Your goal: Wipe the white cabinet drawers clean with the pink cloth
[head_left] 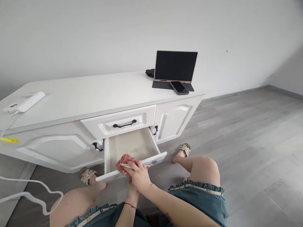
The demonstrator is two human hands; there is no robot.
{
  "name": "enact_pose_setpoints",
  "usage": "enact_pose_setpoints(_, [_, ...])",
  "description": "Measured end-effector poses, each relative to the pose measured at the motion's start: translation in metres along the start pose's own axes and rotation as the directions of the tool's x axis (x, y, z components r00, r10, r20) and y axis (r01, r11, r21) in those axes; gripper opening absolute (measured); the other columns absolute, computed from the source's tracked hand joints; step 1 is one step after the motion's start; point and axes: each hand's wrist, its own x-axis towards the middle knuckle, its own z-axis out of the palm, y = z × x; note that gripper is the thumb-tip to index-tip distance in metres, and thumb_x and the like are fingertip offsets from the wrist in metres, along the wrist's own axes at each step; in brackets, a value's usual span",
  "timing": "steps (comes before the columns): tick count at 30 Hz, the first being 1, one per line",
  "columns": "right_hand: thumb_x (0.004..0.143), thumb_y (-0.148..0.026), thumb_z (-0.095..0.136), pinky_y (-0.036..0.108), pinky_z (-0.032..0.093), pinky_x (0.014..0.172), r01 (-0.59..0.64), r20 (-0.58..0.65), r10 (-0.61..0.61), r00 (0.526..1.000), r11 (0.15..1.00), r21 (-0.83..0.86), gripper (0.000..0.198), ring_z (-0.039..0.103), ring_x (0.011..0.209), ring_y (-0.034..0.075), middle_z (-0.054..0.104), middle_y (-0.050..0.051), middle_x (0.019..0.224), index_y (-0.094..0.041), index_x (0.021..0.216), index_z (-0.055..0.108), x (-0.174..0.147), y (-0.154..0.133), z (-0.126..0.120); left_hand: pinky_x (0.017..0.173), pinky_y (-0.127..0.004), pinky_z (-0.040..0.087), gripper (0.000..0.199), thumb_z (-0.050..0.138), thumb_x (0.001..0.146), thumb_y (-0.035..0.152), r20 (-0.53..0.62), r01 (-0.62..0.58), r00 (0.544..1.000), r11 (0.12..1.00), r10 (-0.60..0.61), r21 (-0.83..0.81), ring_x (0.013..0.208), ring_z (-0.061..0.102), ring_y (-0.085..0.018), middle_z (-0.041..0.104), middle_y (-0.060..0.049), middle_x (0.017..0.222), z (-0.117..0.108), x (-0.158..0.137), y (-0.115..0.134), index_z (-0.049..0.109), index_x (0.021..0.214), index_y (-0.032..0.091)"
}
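Spreading toward ten o'clock, the white counter [87, 95] is largest. Beneath it, the open drawer [133, 143] looks rigid, best held by its front edge [158, 158]. The right hand [141, 177] has its fingers curled onto a red cloth [125, 159] at the drawer's seven o'clock; the left hand [132, 189] sits just below, its fingers hidden, so I cannot tell their grip. The cloth seems light, soft and unbreakable; pinching a bunched fold should suit it.
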Motion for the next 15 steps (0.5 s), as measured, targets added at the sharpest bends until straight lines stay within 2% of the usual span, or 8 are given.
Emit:
enact_pose_setpoints(2, [0.102, -0.039, 0.041, 0.048, 0.045, 0.100, -0.053, -0.037, 0.054, 0.998, 0.998, 0.018, 0.048, 0.044, 0.123, 0.030, 0.045, -0.001, 0.158, -0.046, 0.149, 0.046, -0.010, 0.022, -0.005, 0.066, -0.022, 0.056, 0.022, 0.056, 0.089, 0.006, -0.013, 0.073, 0.997, 0.978, -0.077, -0.195, 0.073, 0.072, -0.015, 0.073, -0.005, 0.074, -0.008, 0.009, -0.010, 0.064, 0.070, 0.015])
enact_pose_setpoints(3, [0.102, -0.037, 0.040, 0.046, 0.044, 0.101, -0.075, -0.056, 0.076, 0.996, 0.997, 0.015, 0.048, 0.044, 0.122, 0.029, 0.045, -0.002, 0.158, -0.045, 0.149, 0.047, -0.015, 0.032, -0.009, 0.063, -0.021, 0.056, 0.023, 0.056, 0.087, 0.002, -0.006, 0.107, 0.994, 0.968, -0.111, -0.228, 0.066, 0.071, -0.014, 0.073, -0.002, 0.069, -0.015, 0.015, -0.014, 0.064, 0.069, 0.015])
enact_pose_setpoints(5, [0.103, -0.031, 0.038, 0.045, 0.044, 0.100, -0.140, -0.104, 0.140, 0.985, 0.990, 0.006, 0.049, 0.046, 0.120, 0.029, 0.045, -0.004, 0.158, -0.045, 0.149, 0.047, -0.025, 0.053, -0.016, 0.067, -0.021, 0.058, 0.025, 0.059, 0.082, -0.004, 0.003, 0.132, 0.991, 0.968, -0.135, -0.215, 0.070, 0.073, -0.016, 0.073, -0.001, 0.068, -0.029, 0.026, -0.023, 0.065, 0.070, 0.017])
enact_pose_setpoints(8, [0.102, -0.024, 0.038, 0.043, 0.043, 0.099, -0.223, -0.169, 0.218, 0.961, 0.975, -0.013, 0.053, 0.047, 0.118, 0.028, 0.046, -0.005, 0.157, -0.045, 0.150, 0.047, -0.040, 0.084, -0.023, 0.085, -0.027, 0.060, 0.022, 0.065, 0.081, 0.000, 0.001, 0.142, 0.989, 0.972, -0.145, -0.188, 0.096, 0.075, -0.022, 0.074, -0.003, 0.072, -0.043, 0.039, -0.034, 0.064, 0.069, 0.018])
enact_pose_setpoints(10, [0.100, -0.019, 0.039, 0.042, 0.042, 0.101, -0.257, -0.216, 0.245, 0.945, 0.966, -0.029, 0.055, 0.048, 0.115, 0.027, 0.048, -0.003, 0.156, -0.042, 0.148, 0.050, -0.049, 0.103, -0.026, 0.094, -0.031, 0.058, 0.021, 0.069, 0.079, 0.001, 0.006, 0.143, 0.989, 0.972, -0.145, -0.185, 0.104, 0.073, -0.023, 0.073, -0.002, 0.074, -0.047, 0.043, -0.039, 0.063, 0.070, 0.019])
enact_pose_setpoints(13, [0.095, -0.010, 0.039, 0.042, 0.042, 0.099, -0.293, -0.333, 0.277, 0.901, 0.956, 0.000, 0.060, 0.052, 0.108, 0.026, 0.052, 0.001, 0.153, -0.037, 0.145, 0.057, -0.058, 0.131, -0.029, 0.100, -0.035, 0.056, 0.021, 0.074, 0.074, 0.000, 0.016, 0.167, 0.986, 0.961, -0.168, -0.220, 0.094, 0.075, -0.019, 0.073, -0.001, 0.073, -0.047, 0.045, -0.042, 0.063, 0.071, 0.018])
enact_pose_setpoints(15, [0.091, -0.006, 0.037, 0.042, 0.043, 0.098, -0.291, -0.430, 0.305, 0.850, 0.952, 0.100, 0.062, 0.053, 0.108, 0.026, 0.054, 0.003, 0.150, -0.034, 0.141, 0.061, -0.061, 0.150, -0.027, 0.100, -0.035, 0.056, 0.023, 0.073, 0.073, -0.002, 0.011, 0.184, 0.982, 0.953, -0.187, -0.241, 0.082, 0.075, -0.016, 0.073, 0.000, 0.070, -0.046, 0.045, -0.042, 0.062, 0.068, 0.018])
